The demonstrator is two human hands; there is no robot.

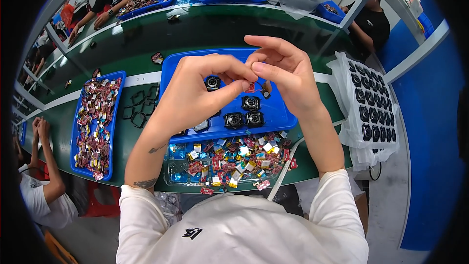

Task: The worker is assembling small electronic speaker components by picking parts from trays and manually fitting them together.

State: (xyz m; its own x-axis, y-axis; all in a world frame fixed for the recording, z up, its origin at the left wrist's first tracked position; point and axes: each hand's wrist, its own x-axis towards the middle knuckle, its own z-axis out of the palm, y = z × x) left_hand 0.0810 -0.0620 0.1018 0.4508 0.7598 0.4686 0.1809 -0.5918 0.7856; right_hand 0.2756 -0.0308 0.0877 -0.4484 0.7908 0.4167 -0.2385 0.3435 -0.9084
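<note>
My two hands meet above a large blue tray [287, 113]. Pinched at the thumb and index finger of my left hand [200, 80] is a small red circuit board [251, 87]. My right hand [290, 73] is closed at its thumb and fingertips, right against the left fingertips; what it pinches is hidden. A small dark round part [266, 93] shows just below the right fingers; I cannot tell whether it hangs from the board. Black square watch cases [251, 103] with round centres lie in the tray, some partly covered by my left hand.
Nearest me, a loose pile of small batteries and red boards [239, 162] overlaps a clear plastic tray [171, 173]. Left stand black frames [139, 105] and a blue tray of boards [112, 132]. Stacked white trays of black cases [364, 112] stand right. Other people sit around the green bench [195, 34].
</note>
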